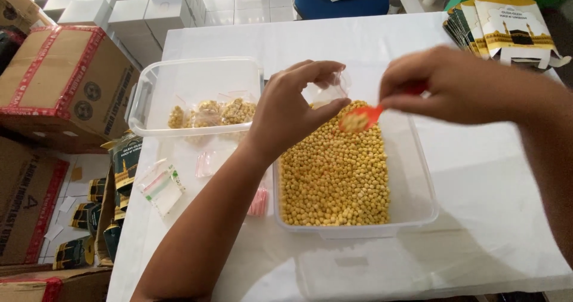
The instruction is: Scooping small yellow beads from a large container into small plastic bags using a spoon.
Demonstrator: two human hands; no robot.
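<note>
Centre frame: your left hand point(292, 108) pinches a small clear plastic bag point(330, 91); your right hand point(453, 87) grips a red plastic spoon point(363, 119) of yellow chickpeas point(334, 176) beside it.

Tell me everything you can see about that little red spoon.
The spoon is small, red and looks like plastic. The right hand pinches its handle, which is mostly hidden by the fingers. Its bowl points left, heaped with yellow chickpeas. It hangs above the clear tub of chickpeas, right beside the small clear bag held open by the left hand. Whether the bowl touches the bag is unclear.
</note>
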